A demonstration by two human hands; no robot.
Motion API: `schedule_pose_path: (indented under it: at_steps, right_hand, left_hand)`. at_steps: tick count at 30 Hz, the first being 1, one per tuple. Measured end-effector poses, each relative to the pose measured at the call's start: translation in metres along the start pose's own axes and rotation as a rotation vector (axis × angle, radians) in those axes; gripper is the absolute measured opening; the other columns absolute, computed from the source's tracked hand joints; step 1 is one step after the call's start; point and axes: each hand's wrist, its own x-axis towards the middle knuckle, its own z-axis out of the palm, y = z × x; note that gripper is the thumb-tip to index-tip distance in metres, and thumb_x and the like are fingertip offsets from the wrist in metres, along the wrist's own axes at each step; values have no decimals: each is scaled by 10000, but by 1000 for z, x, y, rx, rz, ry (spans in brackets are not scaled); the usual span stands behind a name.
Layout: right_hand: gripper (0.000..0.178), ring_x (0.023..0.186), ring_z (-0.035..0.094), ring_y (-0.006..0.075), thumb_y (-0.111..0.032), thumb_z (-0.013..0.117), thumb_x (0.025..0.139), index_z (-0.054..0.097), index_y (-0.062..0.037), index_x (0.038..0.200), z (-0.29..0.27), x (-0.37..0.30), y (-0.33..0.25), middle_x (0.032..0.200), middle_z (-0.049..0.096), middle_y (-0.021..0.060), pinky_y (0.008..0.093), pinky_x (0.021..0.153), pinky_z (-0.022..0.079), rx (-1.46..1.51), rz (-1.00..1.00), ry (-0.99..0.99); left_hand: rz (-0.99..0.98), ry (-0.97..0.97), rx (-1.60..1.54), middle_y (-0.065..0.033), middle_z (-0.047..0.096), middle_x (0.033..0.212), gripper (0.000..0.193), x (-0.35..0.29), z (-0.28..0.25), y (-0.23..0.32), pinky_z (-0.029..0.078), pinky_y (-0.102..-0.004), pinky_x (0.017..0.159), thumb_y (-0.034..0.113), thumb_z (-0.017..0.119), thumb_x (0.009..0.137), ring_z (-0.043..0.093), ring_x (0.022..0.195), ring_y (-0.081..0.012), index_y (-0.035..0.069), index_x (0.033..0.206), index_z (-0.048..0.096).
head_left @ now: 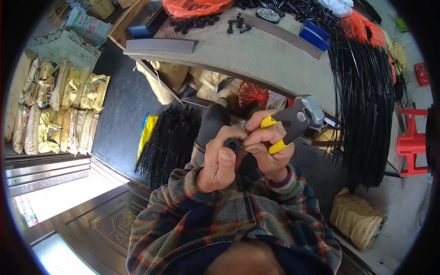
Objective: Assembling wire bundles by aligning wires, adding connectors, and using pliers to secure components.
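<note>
My left hand [219, 160] is closed around a small black cylindrical part [233, 145], whose round hollow end faces up. Close against it on the right, my right hand [270, 146] holds a pair of end-cutting pincers [298, 118] with yellow-and-black handles. The metal jaws point up and to the right, away from the black part. My right thumb and fingertips pinch together beside the part's end; whatever thin piece lies between them is too small to make out. Both hands are raised above my lap, in front of the table's near edge.
Ahead is a grey table [256, 50] with black fittings [238, 24], a blue tray [314, 35] and orange plastic bags [197, 7]. Long black strands [362, 101] hang off its right side. Another black bundle [172, 142] stands at left. A red stool [412, 140] is far right; stacked sacks [59, 105] far left.
</note>
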Motion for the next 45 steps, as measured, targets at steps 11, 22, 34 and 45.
schedule_pose_path:
  at_steps: [11, 22, 34, 45]
  right_hand:
    - [159, 750, 562, 225, -78, 726, 692, 643, 4, 801, 10, 7, -9, 844, 580, 131, 289, 620, 465, -236, -80, 16]
    - [125, 797, 518, 178, -85, 674, 762, 612, -8, 837, 34, -3, 11, 926, 520, 120, 272, 705, 425, -166, 22, 73]
    - [246, 777, 555, 261, 20, 590, 653, 615, 2, 896, -34, 14, -32, 925, 532, 112, 337, 632, 458, -1166, -123, -680]
    - [368, 1048, 495, 268, -50, 526, 753, 560, 17, 1113, -34, 33, -33, 1156, 460, 122, 422, 924, 367, -1381, -201, -693]
  left_hand:
    - [-5, 25, 12, -107, 526, 803, 516, -2, -6, -3, 389, -275, 597, 450, 322, 931, 482, 646, -158, -41, 985, 473]
    - [29, 29, 91, -85, 508, 783, 531, -3, -24, -27, 376, -265, 576, 474, 295, 929, 466, 615, -143, -21, 975, 482]
    - [12, 53, 73, -65, 454, 675, 538, 3, -35, -25, 326, -229, 541, 504, 328, 914, 413, 597, -84, -10, 947, 482]
    - [-145, -6, -20, -19, 473, 718, 568, -1, -39, -25, 318, -212, 526, 527, 318, 906, 382, 585, -55, -2, 1028, 486]
